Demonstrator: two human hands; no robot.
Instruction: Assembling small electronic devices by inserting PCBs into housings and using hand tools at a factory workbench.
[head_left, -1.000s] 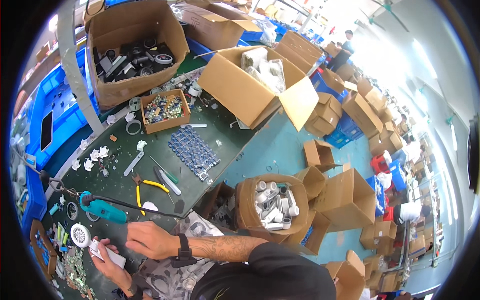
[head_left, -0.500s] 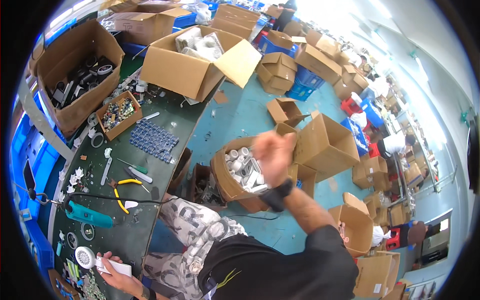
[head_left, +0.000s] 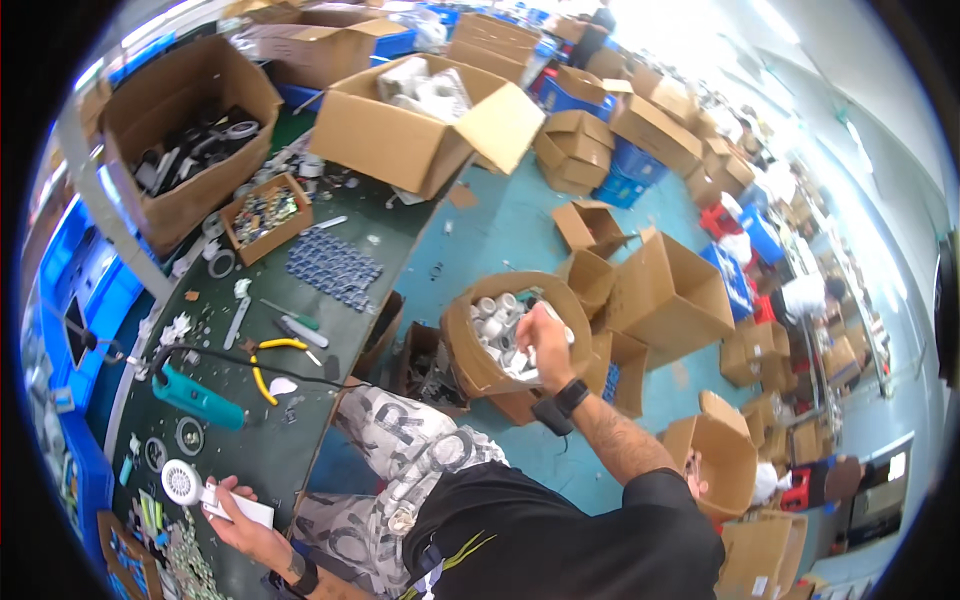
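A white handheld fan (head_left: 182, 483) with a round slotted head and flat handle is in my left hand (head_left: 243, 527), over the lower left of the bench. My fingers wrap round the handle. My right hand (head_left: 545, 345) is at the round-sided carton (head_left: 467, 352) beside the bench, over its white plastic parts (head_left: 492, 328). Its fingers are curled downward among the parts; what they grip, if anything, is hard to make out. On the bench near my left hand lie a teal electric screwdriver (head_left: 200, 398) with a black cord and yellow-handled pliers (head_left: 262, 372).
The dark green bench (head_left: 345, 215) also carries a small box of mixed parts (head_left: 268, 218), rows of blue-grey pieces (head_left: 333, 267) and a large carton of black parts (head_left: 190, 170). An open carton (head_left: 400, 130) sits at its far edge. More cartons (head_left: 670, 290) crowd the floor rightward.
My right hand, blurred and raised above the carton before, has come down to the white parts. My left hand still holds the fan. The whole view has shifted slightly.
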